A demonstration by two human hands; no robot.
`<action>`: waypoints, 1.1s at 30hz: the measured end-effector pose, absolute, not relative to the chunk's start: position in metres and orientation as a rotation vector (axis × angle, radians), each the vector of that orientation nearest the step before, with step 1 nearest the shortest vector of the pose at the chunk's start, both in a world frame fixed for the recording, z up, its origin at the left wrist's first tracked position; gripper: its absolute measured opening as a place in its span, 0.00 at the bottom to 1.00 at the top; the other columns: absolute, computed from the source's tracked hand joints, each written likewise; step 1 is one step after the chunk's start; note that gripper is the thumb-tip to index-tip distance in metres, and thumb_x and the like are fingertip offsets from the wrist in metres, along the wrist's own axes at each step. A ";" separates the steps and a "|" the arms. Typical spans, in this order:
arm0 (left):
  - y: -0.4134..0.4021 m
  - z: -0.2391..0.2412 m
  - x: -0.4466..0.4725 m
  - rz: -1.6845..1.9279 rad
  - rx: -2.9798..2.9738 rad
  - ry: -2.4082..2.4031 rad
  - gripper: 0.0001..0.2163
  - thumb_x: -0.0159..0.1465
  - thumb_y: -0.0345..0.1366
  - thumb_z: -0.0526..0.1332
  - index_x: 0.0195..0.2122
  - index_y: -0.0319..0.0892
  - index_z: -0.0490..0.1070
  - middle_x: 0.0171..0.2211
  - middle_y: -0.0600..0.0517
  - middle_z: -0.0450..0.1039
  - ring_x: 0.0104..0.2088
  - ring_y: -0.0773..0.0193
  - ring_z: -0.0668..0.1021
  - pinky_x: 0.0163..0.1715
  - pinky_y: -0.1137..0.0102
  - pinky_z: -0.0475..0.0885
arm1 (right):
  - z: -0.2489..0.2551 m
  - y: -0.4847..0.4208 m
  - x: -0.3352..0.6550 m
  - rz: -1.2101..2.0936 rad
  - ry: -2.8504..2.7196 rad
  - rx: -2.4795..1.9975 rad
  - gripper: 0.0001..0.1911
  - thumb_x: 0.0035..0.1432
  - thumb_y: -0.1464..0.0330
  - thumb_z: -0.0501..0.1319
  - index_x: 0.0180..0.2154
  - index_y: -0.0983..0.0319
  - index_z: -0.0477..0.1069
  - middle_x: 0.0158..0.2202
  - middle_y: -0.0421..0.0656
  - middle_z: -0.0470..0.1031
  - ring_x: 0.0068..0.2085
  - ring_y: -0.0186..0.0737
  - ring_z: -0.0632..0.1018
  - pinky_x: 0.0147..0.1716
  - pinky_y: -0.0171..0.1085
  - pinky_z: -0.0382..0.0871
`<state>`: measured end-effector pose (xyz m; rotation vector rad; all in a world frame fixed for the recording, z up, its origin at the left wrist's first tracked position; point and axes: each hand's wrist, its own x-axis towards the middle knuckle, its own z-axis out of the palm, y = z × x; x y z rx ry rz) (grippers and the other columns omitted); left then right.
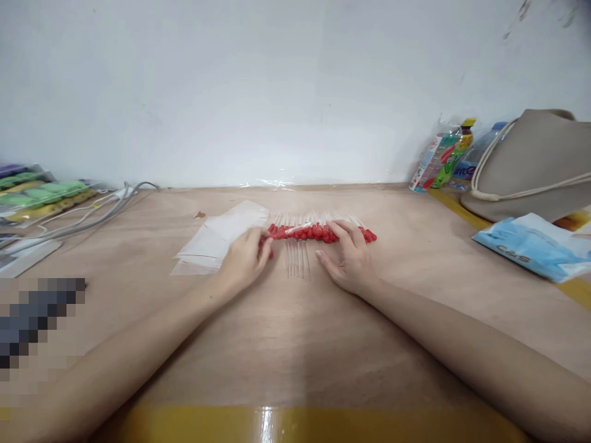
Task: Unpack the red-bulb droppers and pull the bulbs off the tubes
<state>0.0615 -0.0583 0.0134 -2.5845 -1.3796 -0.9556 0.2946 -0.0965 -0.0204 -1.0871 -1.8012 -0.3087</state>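
A row of clear droppers with red bulbs lies across the wooden table near its far middle. Several more clear droppers lie just in front of the row, between my hands. My left hand rests at the row's left end, its fingers curled and pinched on a red-bulbed dropper. My right hand lies flat on the table with fingers stretched out, fingertips touching the red bulbs. A stack of clear plastic bags lies under and beside my left hand.
A beige bag with cord handles, bottles and a blue packet sit at the right. Grey cables and green and yellow packs lie at the left. A white wall stands behind. Yellow tape runs along the near edge.
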 end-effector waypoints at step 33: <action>-0.077 -0.005 0.090 -0.687 -2.780 -0.605 0.09 0.64 0.37 0.52 0.37 0.42 0.71 0.40 0.50 0.73 0.46 0.58 0.69 0.51 0.59 0.59 | -0.023 -0.100 0.299 -0.285 -2.217 -0.702 0.10 0.59 0.67 0.55 0.33 0.61 0.74 0.21 0.40 0.68 0.29 0.35 0.64 0.32 0.38 0.59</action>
